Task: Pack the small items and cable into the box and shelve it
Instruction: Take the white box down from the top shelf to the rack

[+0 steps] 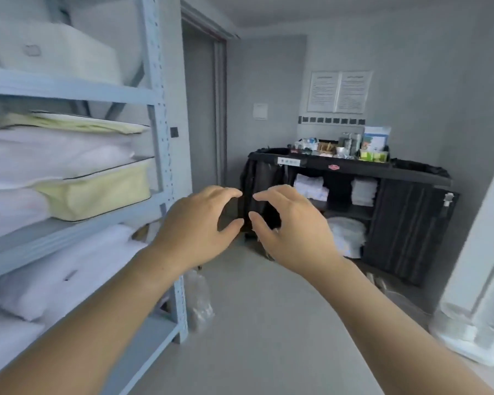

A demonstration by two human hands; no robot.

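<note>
dark item point(231, 212): small black shape inside the curl of the left hand, mid-frame, in the air above the floor; blurred and merges with the black cart behind, so not sure it is a real object
box: none plainly in view
axis: can't tell for sure; if the dark shape runs across to the right hand, its long axis lies left-right across the view, roughly level; no front or end readable
left hand point(200, 223): stretched forward, fingers curled over, thumb under, narrow gap; holding or not, can't tell
right hand point(291, 229): mirrors it just beside, fingertips almost meeting the left's, thumb under; grip can't tell
step (judged): carrying or lining something up near the shelves
doing it well: keep both thumbs underneath, keep it level, pick a free shelf spot before pushing in, don't squash the bedding
shelves point(160, 115): grey metal rack on the left, close by
bedding point(54, 155): white and pale yellow folded stacks filling the rack
cart point(405, 172): black housekeeping cart at the far wall, towels inside, supplies on top
floor point(268, 323): grey, clear plastic bag point(198, 300) at the rack's foot
</note>
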